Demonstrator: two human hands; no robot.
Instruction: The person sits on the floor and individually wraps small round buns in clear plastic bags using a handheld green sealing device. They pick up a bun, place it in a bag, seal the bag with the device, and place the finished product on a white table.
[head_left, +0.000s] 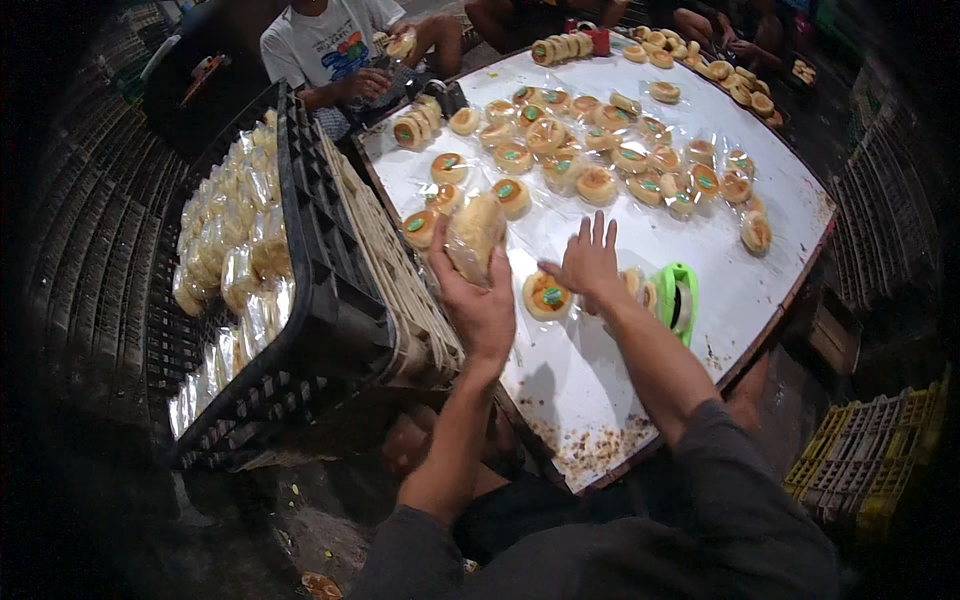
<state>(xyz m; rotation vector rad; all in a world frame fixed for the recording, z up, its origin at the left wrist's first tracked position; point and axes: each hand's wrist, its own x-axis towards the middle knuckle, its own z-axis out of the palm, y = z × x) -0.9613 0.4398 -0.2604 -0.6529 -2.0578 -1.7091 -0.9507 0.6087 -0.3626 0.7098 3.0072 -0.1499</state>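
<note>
My left hand (480, 307) grips a clear plastic pack of round baked buns (476, 229), lifted over the left edge of the white table (600, 382). My right hand (592, 259) is spread, palm down, low over the table, with nothing seen in its fingers. Just left of it lies a flat bun with a green sticker (546, 296). A row of buns on edge (637, 285), partly hidden by my right forearm, sits against a bright green tape dispenser (679, 300). Whether my right hand touches the wrapping beneath it, I cannot tell.
Many wrapped buns (544, 135) spread across the table's middle. On the left, a black plastic crate (296, 247) holds packed buns (225, 232). Across the table, a person (337, 52) holds a bun. Unwrapped buns (739, 90) line the far edge. Crumbs (604, 450) lie on the near corner.
</note>
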